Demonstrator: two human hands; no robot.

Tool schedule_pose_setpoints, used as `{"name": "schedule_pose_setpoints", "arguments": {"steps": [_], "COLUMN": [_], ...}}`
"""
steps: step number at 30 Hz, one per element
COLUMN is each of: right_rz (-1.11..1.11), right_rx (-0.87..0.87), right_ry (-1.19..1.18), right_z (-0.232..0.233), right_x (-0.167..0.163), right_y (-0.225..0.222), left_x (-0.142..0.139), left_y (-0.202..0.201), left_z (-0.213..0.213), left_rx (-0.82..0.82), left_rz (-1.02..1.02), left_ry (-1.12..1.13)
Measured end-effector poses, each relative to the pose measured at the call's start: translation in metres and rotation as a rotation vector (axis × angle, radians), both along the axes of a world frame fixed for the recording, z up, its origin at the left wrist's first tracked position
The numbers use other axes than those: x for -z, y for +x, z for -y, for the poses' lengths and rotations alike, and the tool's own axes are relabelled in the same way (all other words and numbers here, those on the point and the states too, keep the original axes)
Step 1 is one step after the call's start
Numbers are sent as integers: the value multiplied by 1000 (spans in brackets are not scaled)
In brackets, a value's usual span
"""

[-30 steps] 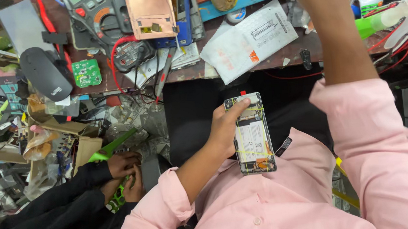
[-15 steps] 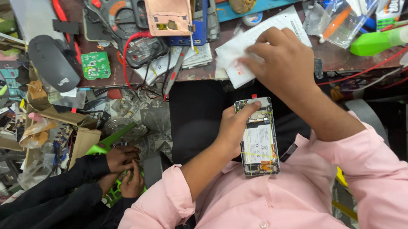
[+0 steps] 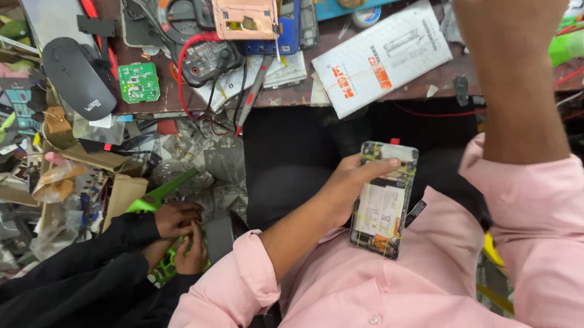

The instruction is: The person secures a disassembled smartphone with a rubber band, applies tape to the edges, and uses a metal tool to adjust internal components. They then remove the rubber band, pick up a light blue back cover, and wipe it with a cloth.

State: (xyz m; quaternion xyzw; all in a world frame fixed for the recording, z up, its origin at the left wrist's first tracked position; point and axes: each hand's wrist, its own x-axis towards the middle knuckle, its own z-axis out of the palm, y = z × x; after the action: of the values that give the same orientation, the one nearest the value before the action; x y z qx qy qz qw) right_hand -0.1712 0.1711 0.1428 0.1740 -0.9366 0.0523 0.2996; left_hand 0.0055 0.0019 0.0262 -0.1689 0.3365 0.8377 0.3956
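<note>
Pink sleeve point(image 3: 546, 213), white-and-yellow phone point(image 3: 383, 198) innards, green circuit board point(image 3: 139, 82), black mouse point(image 3: 80, 76), copper-coloured plate point(image 3: 245, 8), brown worktop point(image 3: 438, 83).

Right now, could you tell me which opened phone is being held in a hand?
The opened phone held over the lap by the left hand; the copper-backed one lies on the bench.

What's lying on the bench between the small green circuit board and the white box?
In the head view, a multimeter with red and black leads lies between the green circuit board and the white box, plus some papers.
</note>
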Motion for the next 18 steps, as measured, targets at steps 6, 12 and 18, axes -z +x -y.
{"name": "schedule_pose_setpoints", "arguments": {"steps": [6, 12, 18], "right_rz": [475, 976, 1443], "right_rx": [-172, -33, -360], "right_ry": [-119, -835, -1294], "right_z": [-29, -43, -73], "right_x": [1, 19, 104], "right_y": [91, 154, 192], "left_x": [-4, -5, -8], "left_y": [5, 12, 12], "left_z": [1, 3, 5], "left_rx": [5, -102, -217], "left_rz": [-27, -110, -269], "left_ry": [184, 186, 280]}}
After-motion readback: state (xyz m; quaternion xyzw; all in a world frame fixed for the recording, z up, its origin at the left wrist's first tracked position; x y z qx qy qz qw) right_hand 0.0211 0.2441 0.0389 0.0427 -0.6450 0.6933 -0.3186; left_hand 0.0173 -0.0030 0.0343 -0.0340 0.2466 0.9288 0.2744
